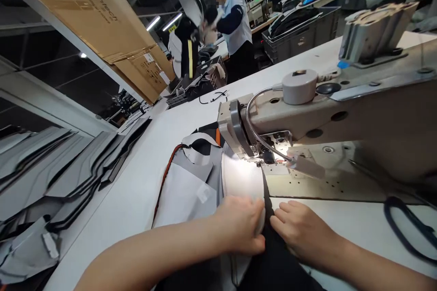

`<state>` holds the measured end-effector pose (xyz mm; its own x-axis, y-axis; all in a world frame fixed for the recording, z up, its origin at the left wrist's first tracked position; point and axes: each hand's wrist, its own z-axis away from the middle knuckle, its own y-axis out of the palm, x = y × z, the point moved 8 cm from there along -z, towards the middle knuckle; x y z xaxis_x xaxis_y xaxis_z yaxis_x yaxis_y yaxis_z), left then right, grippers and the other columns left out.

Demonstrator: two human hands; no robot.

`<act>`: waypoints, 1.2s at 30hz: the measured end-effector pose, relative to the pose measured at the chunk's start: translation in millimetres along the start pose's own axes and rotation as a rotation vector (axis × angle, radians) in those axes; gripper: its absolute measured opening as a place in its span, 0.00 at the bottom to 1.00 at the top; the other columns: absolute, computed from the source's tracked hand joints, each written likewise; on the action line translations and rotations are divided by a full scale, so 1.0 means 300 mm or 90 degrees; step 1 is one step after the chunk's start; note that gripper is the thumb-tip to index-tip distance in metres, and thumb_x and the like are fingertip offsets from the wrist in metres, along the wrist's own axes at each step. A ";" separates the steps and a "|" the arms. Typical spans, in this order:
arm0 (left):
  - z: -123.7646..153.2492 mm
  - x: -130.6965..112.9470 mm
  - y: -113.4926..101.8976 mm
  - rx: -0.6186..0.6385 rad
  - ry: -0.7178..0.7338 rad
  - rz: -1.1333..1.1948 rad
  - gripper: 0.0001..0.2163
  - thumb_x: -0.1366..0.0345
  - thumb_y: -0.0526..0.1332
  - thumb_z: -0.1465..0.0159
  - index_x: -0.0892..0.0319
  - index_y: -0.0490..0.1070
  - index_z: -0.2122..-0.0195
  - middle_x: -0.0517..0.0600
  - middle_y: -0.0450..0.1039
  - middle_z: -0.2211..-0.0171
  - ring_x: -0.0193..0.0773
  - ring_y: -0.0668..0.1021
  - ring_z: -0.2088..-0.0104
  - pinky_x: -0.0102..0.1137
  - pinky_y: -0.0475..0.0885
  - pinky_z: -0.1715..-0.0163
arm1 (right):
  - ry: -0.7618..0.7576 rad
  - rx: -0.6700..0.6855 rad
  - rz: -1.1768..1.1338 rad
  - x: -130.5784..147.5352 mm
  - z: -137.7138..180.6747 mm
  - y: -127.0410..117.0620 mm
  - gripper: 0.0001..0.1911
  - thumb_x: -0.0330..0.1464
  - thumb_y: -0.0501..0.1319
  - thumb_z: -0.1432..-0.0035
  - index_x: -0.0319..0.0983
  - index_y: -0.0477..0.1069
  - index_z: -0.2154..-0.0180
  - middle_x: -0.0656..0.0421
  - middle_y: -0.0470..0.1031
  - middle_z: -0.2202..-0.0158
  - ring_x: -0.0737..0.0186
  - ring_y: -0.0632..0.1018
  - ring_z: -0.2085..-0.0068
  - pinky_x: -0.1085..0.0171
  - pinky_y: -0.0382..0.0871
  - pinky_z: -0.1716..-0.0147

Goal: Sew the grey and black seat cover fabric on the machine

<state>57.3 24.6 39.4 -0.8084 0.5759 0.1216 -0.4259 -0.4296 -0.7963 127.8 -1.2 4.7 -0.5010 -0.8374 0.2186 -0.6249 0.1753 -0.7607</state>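
My left hand point(241, 225) is closed on the near end of a white mesh-like fabric panel point(239, 179), its fingers over the top. The panel's far end lies under the lit needle area of a sewing machine point(300, 118). Black fabric point(271, 236) runs along the panel's right side towards me. My right hand point(303, 229) has its fingers curled at the edge of this black fabric, pinching it; the thumb is hidden. Grey and white fabric pieces point(186, 191) with a red-and-black edge spread out left of the panel.
Scissors with dark handles point(396, 223) lie at the right. Stacks of grey cut pieces point(64, 168) fill the left side. A large cardboard box point(99, 22) leans at the back left. Another person point(235, 22) stands beyond the table, near a grey crate point(302, 38).
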 end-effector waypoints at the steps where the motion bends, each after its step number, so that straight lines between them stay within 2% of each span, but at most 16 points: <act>1: -0.015 0.016 0.018 0.002 -0.032 0.012 0.28 0.56 0.58 0.47 0.63 0.61 0.46 0.57 0.73 0.62 0.50 0.77 0.67 0.38 0.72 0.71 | 0.007 -0.009 -0.015 -0.010 -0.002 -0.009 0.09 0.22 0.53 0.52 0.40 0.60 0.79 0.59 0.62 0.80 0.62 0.62 0.76 0.61 0.52 0.75; 3: -0.030 0.045 0.059 0.021 -0.074 0.034 0.36 0.61 0.56 0.47 0.64 0.47 0.37 0.59 0.72 0.59 0.50 0.78 0.66 0.37 0.72 0.70 | 0.010 -0.031 -0.042 -0.021 -0.004 -0.021 0.08 0.23 0.53 0.49 0.38 0.67 0.75 0.57 0.69 0.73 0.60 0.69 0.68 0.61 0.59 0.69; 5: -0.031 0.061 0.080 0.037 -0.064 0.067 0.38 0.65 0.53 0.44 0.66 0.36 0.34 0.60 0.73 0.58 0.50 0.78 0.64 0.38 0.72 0.67 | 0.011 -0.037 -0.042 -0.020 -0.005 -0.009 0.10 0.26 0.53 0.46 0.36 0.71 0.65 0.52 0.73 0.61 0.56 0.70 0.55 0.58 0.63 0.56; 7: -0.024 0.077 0.077 0.056 -0.041 0.125 0.36 0.68 0.50 0.42 0.66 0.33 0.34 0.59 0.74 0.59 0.50 0.78 0.63 0.38 0.72 0.66 | 0.012 -0.020 -0.001 -0.009 -0.005 0.026 0.14 0.28 0.55 0.47 0.35 0.71 0.58 0.49 0.72 0.54 0.52 0.67 0.48 0.53 0.59 0.47; 11: -0.015 0.104 0.034 0.073 -0.042 0.266 0.34 0.70 0.48 0.41 0.61 0.38 0.33 0.56 0.75 0.58 0.46 0.78 0.61 0.35 0.72 0.63 | 0.006 0.017 0.051 0.010 -0.009 0.071 0.15 0.28 0.59 0.53 0.36 0.72 0.61 0.49 0.72 0.54 0.46 0.66 0.47 0.46 0.54 0.44; 13: -0.021 0.095 0.028 0.064 -0.044 0.295 0.34 0.70 0.49 0.42 0.60 0.39 0.33 0.56 0.75 0.56 0.45 0.78 0.59 0.34 0.72 0.61 | 0.025 0.019 0.009 -0.012 -0.018 0.044 0.11 0.29 0.60 0.52 0.38 0.72 0.63 0.51 0.73 0.56 0.46 0.66 0.47 0.46 0.55 0.45; 16: -0.031 0.082 0.057 0.037 -0.049 0.266 0.35 0.70 0.49 0.41 0.62 0.38 0.33 0.56 0.76 0.58 0.45 0.78 0.61 0.35 0.72 0.62 | 0.083 0.007 -0.065 -0.073 -0.031 -0.030 0.04 0.32 0.60 0.49 0.39 0.70 0.68 0.55 0.73 0.65 0.54 0.71 0.58 0.53 0.65 0.56; 17: -0.032 0.086 0.070 0.022 -0.051 0.257 0.34 0.70 0.49 0.41 0.62 0.38 0.33 0.55 0.76 0.59 0.45 0.78 0.62 0.35 0.72 0.62 | 0.072 -0.004 -0.071 -0.075 -0.036 -0.052 0.03 0.31 0.60 0.47 0.39 0.70 0.68 0.56 0.72 0.67 0.56 0.71 0.62 0.56 0.66 0.59; 19: -0.031 0.107 0.088 -0.005 -0.053 0.274 0.33 0.70 0.49 0.41 0.60 0.40 0.33 0.54 0.76 0.58 0.44 0.78 0.62 0.35 0.72 0.62 | -0.013 -0.039 -0.044 -0.031 -0.042 -0.073 0.05 0.28 0.57 0.44 0.38 0.71 0.65 0.56 0.71 0.69 0.58 0.72 0.64 0.58 0.66 0.60; 21: -0.026 0.135 0.088 -0.023 -0.050 0.332 0.32 0.71 0.48 0.41 0.57 0.44 0.34 0.53 0.73 0.51 0.42 0.77 0.58 0.34 0.71 0.58 | -0.094 -0.065 0.006 0.039 -0.044 -0.050 0.10 0.25 0.55 0.43 0.34 0.71 0.60 0.52 0.73 0.65 0.55 0.73 0.60 0.57 0.66 0.56; 24: -0.022 0.155 0.059 -0.025 -0.043 0.378 0.32 0.73 0.48 0.43 0.56 0.49 0.35 0.52 0.65 0.42 0.41 0.73 0.50 0.33 0.68 0.51 | -0.085 -0.070 0.055 0.104 -0.053 0.027 0.13 0.26 0.55 0.44 0.30 0.71 0.57 0.47 0.74 0.60 0.50 0.74 0.56 0.54 0.64 0.51; 27: -0.029 0.129 0.043 0.010 -0.049 0.311 0.33 0.71 0.48 0.41 0.60 0.44 0.34 0.55 0.71 0.49 0.44 0.76 0.54 0.36 0.70 0.55 | -0.071 -0.063 0.063 0.130 -0.063 0.063 0.14 0.26 0.56 0.45 0.29 0.71 0.57 0.44 0.74 0.57 0.48 0.74 0.54 0.53 0.64 0.51; 30: -0.037 0.096 0.044 0.019 -0.058 0.240 0.31 0.69 0.47 0.39 0.61 0.41 0.33 0.55 0.77 0.60 0.46 0.78 0.63 0.36 0.72 0.63 | -0.072 -0.069 0.062 0.122 -0.068 0.031 0.10 0.25 0.55 0.47 0.32 0.72 0.63 0.45 0.76 0.60 0.48 0.75 0.56 0.54 0.66 0.56; 33: -0.035 0.088 0.048 -0.019 -0.069 0.276 0.28 0.68 0.46 0.37 0.58 0.46 0.34 0.54 0.77 0.61 0.44 0.78 0.63 0.34 0.72 0.64 | -0.084 -0.073 0.087 0.109 -0.064 -0.016 0.11 0.23 0.53 0.48 0.32 0.72 0.64 0.45 0.76 0.62 0.49 0.76 0.60 0.57 0.67 0.64; 36: -0.027 0.084 0.057 -0.059 -0.075 0.351 0.27 0.69 0.46 0.37 0.57 0.48 0.35 0.53 0.76 0.58 0.42 0.78 0.62 0.32 0.72 0.63 | -0.081 -0.081 0.107 0.095 -0.044 -0.037 0.13 0.23 0.52 0.48 0.32 0.72 0.61 0.46 0.76 0.61 0.50 0.76 0.60 0.57 0.67 0.63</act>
<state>32.9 37.5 23.9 -0.9431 0.1997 -0.2657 0.1052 -0.5791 -0.8085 112.6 -20.1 27.2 -0.5294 -0.8483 0.0102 -0.6135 0.3745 -0.6952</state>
